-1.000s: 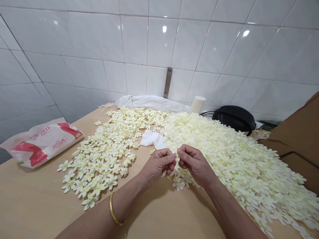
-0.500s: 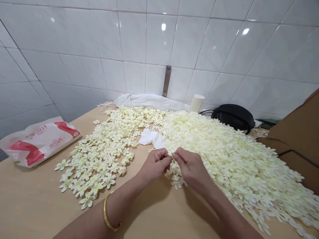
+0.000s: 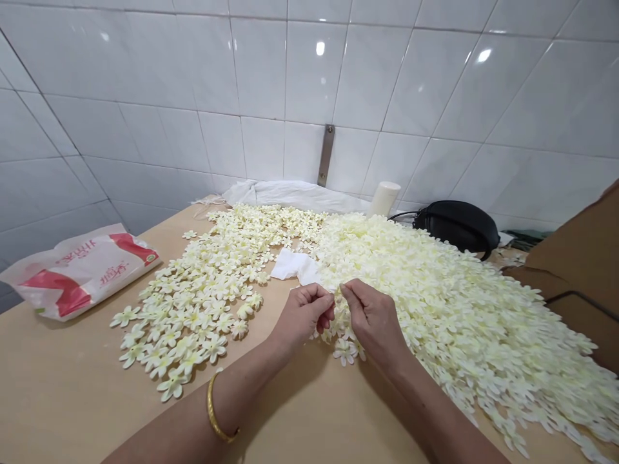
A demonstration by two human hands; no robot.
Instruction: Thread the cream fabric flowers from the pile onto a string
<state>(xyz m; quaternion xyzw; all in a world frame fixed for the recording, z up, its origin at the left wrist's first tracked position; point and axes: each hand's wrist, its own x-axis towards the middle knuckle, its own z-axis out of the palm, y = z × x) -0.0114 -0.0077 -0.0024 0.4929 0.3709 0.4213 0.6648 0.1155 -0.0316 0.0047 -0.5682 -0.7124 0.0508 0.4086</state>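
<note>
My left hand (image 3: pixel 305 314) is closed in a pinch, thumb against the curled fingers, at the near edge of the flower pile. Whatever sits between its fingertips is hidden or too small to name. Just to the right, my right hand (image 3: pixel 374 319) also pinches, with thumb and forefinger together; I cannot make out what it holds. A narrow gap parts the two hands. Loose pale artificial flowers (image 3: pixel 344 351) lie under and between them. The big heap of flat cream petals (image 3: pixel 464 309) spreads to the right, and separate layered flowers (image 3: pixel 193 303) are scattered to the left.
A white tissue (image 3: pixel 294 265) lies between the two flower groups. The red-and-white plastic packet (image 3: pixel 91 270) rests at the table's left. Behind stand a white bottle (image 3: pixel 384 198) and a black bag (image 3: pixel 457 225) near the tiled wall. Brown cardboard (image 3: pixel 570 258) rises at right.
My hands, nearly touching before, are now slightly apart; the right has moved a little right and up. The view has shifted slightly.
</note>
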